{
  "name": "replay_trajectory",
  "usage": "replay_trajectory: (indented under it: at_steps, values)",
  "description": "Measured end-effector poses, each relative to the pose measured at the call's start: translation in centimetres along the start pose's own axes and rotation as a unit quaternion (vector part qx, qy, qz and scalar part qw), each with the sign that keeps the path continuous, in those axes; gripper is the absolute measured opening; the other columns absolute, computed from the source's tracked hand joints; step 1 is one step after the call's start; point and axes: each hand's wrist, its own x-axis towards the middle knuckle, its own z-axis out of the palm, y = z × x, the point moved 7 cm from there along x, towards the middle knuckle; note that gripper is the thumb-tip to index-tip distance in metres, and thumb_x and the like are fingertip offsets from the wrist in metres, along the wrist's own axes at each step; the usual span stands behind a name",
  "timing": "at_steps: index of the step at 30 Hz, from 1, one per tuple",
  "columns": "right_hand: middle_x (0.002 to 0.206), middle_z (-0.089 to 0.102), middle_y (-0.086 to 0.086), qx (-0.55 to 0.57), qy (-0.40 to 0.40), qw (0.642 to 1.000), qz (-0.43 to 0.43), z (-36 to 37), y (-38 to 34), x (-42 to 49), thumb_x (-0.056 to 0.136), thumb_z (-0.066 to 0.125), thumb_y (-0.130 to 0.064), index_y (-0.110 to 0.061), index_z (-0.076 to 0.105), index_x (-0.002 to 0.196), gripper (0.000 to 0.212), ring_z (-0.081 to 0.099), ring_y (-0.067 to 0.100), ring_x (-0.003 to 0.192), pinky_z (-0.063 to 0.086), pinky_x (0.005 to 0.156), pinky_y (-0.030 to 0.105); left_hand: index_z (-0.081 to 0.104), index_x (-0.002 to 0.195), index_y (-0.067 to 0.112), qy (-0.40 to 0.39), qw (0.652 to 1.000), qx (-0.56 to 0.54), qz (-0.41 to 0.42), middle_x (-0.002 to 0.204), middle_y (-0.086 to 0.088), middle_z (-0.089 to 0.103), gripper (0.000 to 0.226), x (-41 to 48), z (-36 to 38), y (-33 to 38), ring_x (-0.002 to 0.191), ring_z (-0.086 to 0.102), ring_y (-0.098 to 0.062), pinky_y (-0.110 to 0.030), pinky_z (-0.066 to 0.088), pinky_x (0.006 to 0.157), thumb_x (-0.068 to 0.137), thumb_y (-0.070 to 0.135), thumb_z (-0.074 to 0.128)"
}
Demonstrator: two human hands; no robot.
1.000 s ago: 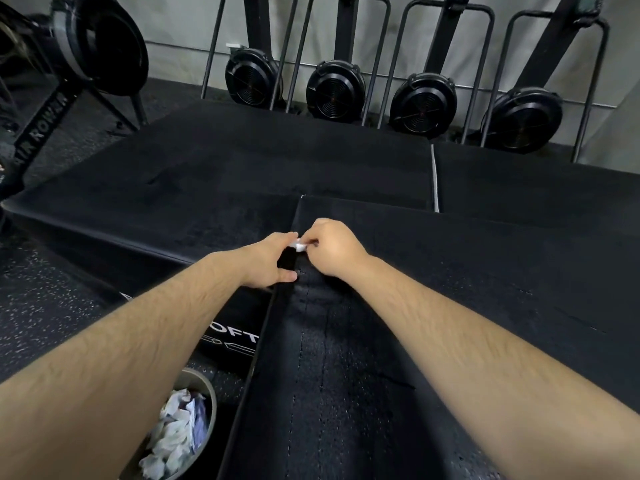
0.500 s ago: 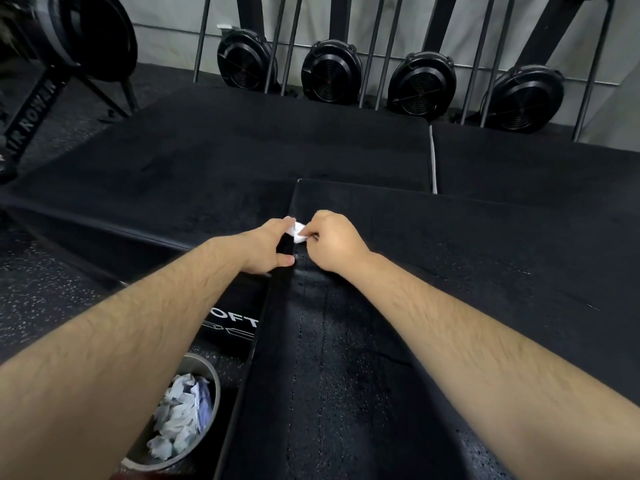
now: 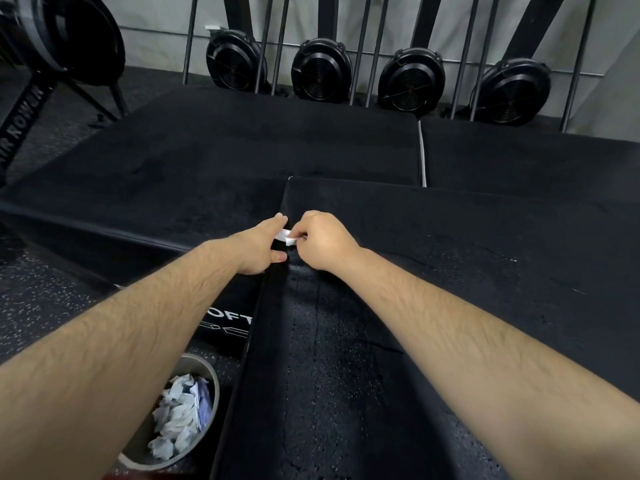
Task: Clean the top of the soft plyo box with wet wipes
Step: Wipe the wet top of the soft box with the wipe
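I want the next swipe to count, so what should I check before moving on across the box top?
1. Wipe in hand: ok. The right hand pinches the wet wipe.
2. Left hand holding the wipe: cannot tell. It sits at the wipe's other end, by the left edge of the plyo box.
3. Wipe spread flat: not ok. It shows only as a small bunched strip.
4. Near left strip of the box top wiped: ok. It looks damp.
5. Bin within reach: probably ok. It stands beside the box on the left and holds crumpled wipes.
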Motion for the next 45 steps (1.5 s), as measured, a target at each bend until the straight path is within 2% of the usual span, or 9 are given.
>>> replay_trajectory:
  at_steps: [7, 17, 22, 25, 28, 34, 37, 41, 45]
  values:
    - [0.104, 0.060, -0.003, 0.022, -0.006, 1.000, -0.005, -0.2, -0.1, -1.2, 0.091, 0.052, -0.004, -0.018, 0.077, 0.109, 0.034, 0.059, 0.019, 0.098, 0.051, 0.081, 0.032, 0.000, 0.159, 0.031, -0.057, 0.998, 0.041, -0.002, 0.165, 0.017, -0.006, 0.084, -1.6, 0.4, -0.4, 0.150, 0.020, -0.016, -0.029, 0.019, 0.120, 0.099, 0.039, 0.057]
    - [0.105, 0.060, 0.004, 0.002, -0.006, 0.999, -0.046, 1.2, -1.1, -3.3, 0.094, 0.051, -0.006, -0.014, 0.076, 0.113, 0.032, 0.059, 0.022, 0.095, 0.050, 0.082, 0.035, 0.000, 0.159, 0.031, -0.006, 0.999, -0.039, -0.007, 0.166, 0.013, 0.005, 0.083, -2.0, 1.5, -0.3, 0.151, 0.019, -0.018, -0.026, 0.019, 0.116, 0.100, 0.027, 0.058]
    - [0.099, 0.059, -0.001, -0.007, 0.029, 0.999, 0.040, 0.4, 0.7, -0.9, 0.093, 0.055, -0.010, -0.015, 0.071, 0.108, 0.022, 0.061, 0.021, 0.089, 0.057, 0.075, 0.039, 0.004, 0.159, 0.033, 0.017, 0.999, -0.038, 0.005, 0.165, 0.015, 0.007, 0.079, -2.5, 1.2, -0.2, 0.150, 0.022, -0.016, -0.026, 0.022, 0.115, 0.100, 0.032, 0.058]
    - [0.097, 0.056, 0.003, -0.007, 0.032, 0.999, -0.030, 1.4, -1.0, -3.4, 0.093, 0.052, -0.009, -0.011, 0.073, 0.108, 0.027, 0.058, 0.023, 0.090, 0.052, 0.077, 0.038, 0.015, 0.159, 0.031, 0.031, 0.998, -0.047, 0.024, 0.163, 0.019, 0.014, 0.077, -2.9, 1.2, -1.2, 0.148, 0.024, -0.011, -0.026, 0.022, 0.119, 0.097, 0.034, 0.062]
    - [0.099, 0.058, 0.005, -0.009, -0.003, 0.996, -0.090, 1.1, -1.8, -4.4, 0.094, 0.052, -0.007, -0.016, 0.077, 0.109, 0.031, 0.055, 0.023, 0.093, 0.047, 0.080, 0.035, 0.018, 0.157, 0.038, 0.001, 0.997, -0.069, 0.017, 0.159, 0.027, 0.015, 0.074, -2.9, 1.4, -2.6, 0.147, 0.023, -0.004, -0.027, 0.018, 0.121, 0.098, 0.028, 0.061]
    - [0.099, 0.056, 0.001, 0.006, 0.026, 0.999, -0.029, 1.6, -1.1, -2.3, 0.096, 0.052, -0.010, -0.015, 0.075, 0.113, 0.029, 0.059, 0.021, 0.094, 0.050, 0.080, 0.034, 0.014, 0.154, 0.049, -0.049, 0.993, -0.107, -0.010, 0.159, 0.031, 0.012, 0.073, -2.9, 1.9, -3.2, 0.149, 0.020, -0.006, -0.037, 0.017, 0.124, 0.100, 0.019, 0.053]
    - [0.096, 0.056, 0.001, 0.022, -0.007, 0.995, -0.094, 1.7, -2.3, -4.2, 0.095, 0.054, -0.006, -0.016, 0.076, 0.116, 0.031, 0.053, 0.017, 0.087, 0.047, 0.080, 0.033, 0.014, 0.156, 0.043, -0.042, 0.996, -0.084, 0.001, 0.160, 0.031, 0.008, 0.071, -3.1, 1.9, -2.7, 0.149, 0.017, -0.005, -0.031, 0.015, 0.123, 0.101, 0.019, 0.051]
    - [0.103, 0.056, 0.003, -0.002, 0.017, 0.999, -0.044, 0.5, -1.3, -2.4, 0.098, 0.052, -0.007, -0.023, 0.075, 0.117, 0.034, 0.057, 0.024, 0.093, 0.050, 0.081, 0.038, 0.010, 0.158, 0.037, 0.002, 0.997, -0.073, 0.002, 0.162, 0.020, 0.015, 0.072, -3.4, 1.8, -1.9, 0.150, 0.020, -0.011, -0.024, 0.016, 0.119, 0.102, 0.019, 0.051]
    - [0.099, 0.056, 0.008, -0.001, 0.002, 0.996, -0.092, 2.2, -2.9, -5.1, 0.095, 0.053, -0.004, -0.012, 0.076, 0.114, 0.030, 0.057, 0.030, 0.092, 0.049, 0.078, 0.039, 0.020, 0.158, 0.028, 0.085, 0.993, -0.075, 0.035, 0.160, 0.010, 0.026, 0.071, -4.4, 1.6, -0.9, 0.145, 0.030, -0.014, -0.020, 0.025, 0.111, 0.099, 0.007, 0.052]
